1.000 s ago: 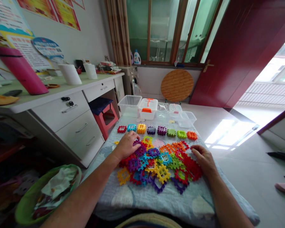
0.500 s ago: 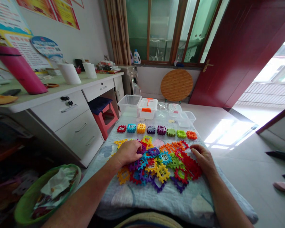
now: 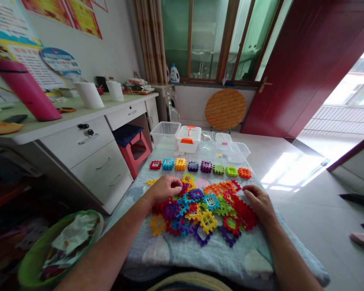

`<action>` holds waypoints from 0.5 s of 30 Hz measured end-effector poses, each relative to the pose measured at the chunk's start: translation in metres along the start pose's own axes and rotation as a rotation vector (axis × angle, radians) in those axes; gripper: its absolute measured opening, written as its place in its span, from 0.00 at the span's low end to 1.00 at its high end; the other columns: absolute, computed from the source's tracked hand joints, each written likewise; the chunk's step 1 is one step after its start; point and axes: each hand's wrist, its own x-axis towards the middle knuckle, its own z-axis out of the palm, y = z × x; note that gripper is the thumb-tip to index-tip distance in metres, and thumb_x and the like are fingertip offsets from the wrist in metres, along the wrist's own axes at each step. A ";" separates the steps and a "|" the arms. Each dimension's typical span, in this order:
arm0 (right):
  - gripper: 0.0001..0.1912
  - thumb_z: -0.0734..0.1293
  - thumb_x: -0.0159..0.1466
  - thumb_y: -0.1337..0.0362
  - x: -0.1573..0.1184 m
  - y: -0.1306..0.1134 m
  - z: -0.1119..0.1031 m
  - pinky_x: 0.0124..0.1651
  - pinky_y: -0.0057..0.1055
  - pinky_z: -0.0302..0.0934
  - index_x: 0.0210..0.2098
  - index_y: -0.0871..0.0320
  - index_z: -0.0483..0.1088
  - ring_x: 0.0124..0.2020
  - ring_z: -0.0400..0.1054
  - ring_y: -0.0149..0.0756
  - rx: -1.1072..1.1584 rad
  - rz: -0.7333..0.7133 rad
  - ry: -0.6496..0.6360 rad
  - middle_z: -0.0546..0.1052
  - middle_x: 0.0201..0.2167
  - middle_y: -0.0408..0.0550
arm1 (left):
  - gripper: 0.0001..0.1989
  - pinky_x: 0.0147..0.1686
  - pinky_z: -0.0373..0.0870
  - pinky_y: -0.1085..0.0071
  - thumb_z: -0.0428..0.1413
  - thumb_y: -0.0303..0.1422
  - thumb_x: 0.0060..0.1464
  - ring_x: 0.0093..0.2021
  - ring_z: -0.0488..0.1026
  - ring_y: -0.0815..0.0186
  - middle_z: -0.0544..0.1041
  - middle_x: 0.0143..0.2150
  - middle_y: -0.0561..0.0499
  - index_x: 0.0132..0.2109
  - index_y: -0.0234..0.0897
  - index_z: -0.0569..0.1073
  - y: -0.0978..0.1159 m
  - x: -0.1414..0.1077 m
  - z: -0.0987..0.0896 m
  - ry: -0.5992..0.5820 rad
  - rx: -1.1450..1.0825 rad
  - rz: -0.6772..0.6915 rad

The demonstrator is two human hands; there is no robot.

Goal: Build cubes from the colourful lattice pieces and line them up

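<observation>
My left hand point(image 3: 164, 189) is above the left back part of a heap of interlocking plastic building pieces. Its thumb and fingertips are pinched at a purple building piece point(image 3: 185, 188), partly hidden among others. Red, yellow, blue, orange and green square frames with notched edges make up the heap, among them a yellow piece point(image 3: 208, 220) at the front and a light blue piece point(image 3: 210, 201). At the right edge my right hand point(image 3: 261, 202) rests beside the red pieces point(image 3: 244, 212), fingers loosely apart and no piece visible in them. Behind the heap, assembled blocks point(image 3: 206, 166) stand in a row by colour.
Clear plastic boxes point(image 3: 166, 129) and a lidded box with orange clips point(image 3: 189, 139) line the far end of the cloth-covered table point(image 3: 157, 252). To the left are a white desk point(image 3: 75, 149), a red stool point(image 3: 139, 151) and a green waste basket point(image 3: 27, 258).
My left hand has risen slightly and drawn back from the heap, uncovering red and purple pieces under its wrist. My right hand has stayed almost still.
</observation>
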 end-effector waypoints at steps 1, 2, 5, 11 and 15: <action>0.16 0.66 0.52 0.53 0.000 0.000 0.000 0.41 0.35 0.63 0.33 0.57 0.74 0.33 0.70 0.40 -0.002 0.002 -0.001 0.78 0.30 0.46 | 0.13 0.30 0.65 0.72 0.53 0.38 0.50 0.29 0.72 0.66 0.77 0.29 0.51 0.35 0.33 0.76 -0.004 0.003 0.000 -0.004 -0.088 -0.018; 0.16 0.66 0.53 0.53 0.000 0.000 0.000 0.41 0.35 0.63 0.33 0.57 0.74 0.33 0.70 0.40 -0.006 0.003 -0.002 0.78 0.30 0.46 | 0.15 0.30 0.65 0.72 0.53 0.40 0.51 0.29 0.71 0.66 0.77 0.29 0.51 0.36 0.32 0.76 -0.007 0.005 0.001 -0.001 -0.151 -0.031; 0.16 0.66 0.53 0.53 -0.001 0.000 0.000 0.42 0.35 0.62 0.33 0.57 0.74 0.33 0.70 0.40 -0.016 -0.001 -0.005 0.78 0.30 0.46 | 0.17 0.32 0.66 0.71 0.52 0.42 0.53 0.30 0.72 0.65 0.77 0.30 0.51 0.38 0.32 0.77 -0.011 0.012 0.005 0.022 -0.194 -0.032; 0.16 0.66 0.52 0.52 -0.001 -0.002 -0.001 0.42 0.35 0.63 0.33 0.57 0.74 0.34 0.71 0.40 -0.002 0.005 0.002 0.78 0.30 0.46 | 0.13 0.48 0.66 0.65 0.52 0.36 0.54 0.44 0.72 0.59 0.75 0.41 0.45 0.41 0.35 0.77 -0.013 0.016 0.005 0.274 0.339 0.067; 0.16 0.66 0.51 0.52 -0.001 -0.003 0.000 0.42 0.35 0.63 0.32 0.57 0.74 0.33 0.71 0.40 0.001 0.012 0.002 0.78 0.30 0.47 | 0.20 0.52 0.65 0.62 0.56 0.40 0.51 0.50 0.70 0.55 0.74 0.49 0.43 0.50 0.36 0.73 -0.025 0.012 -0.002 0.306 0.541 -0.029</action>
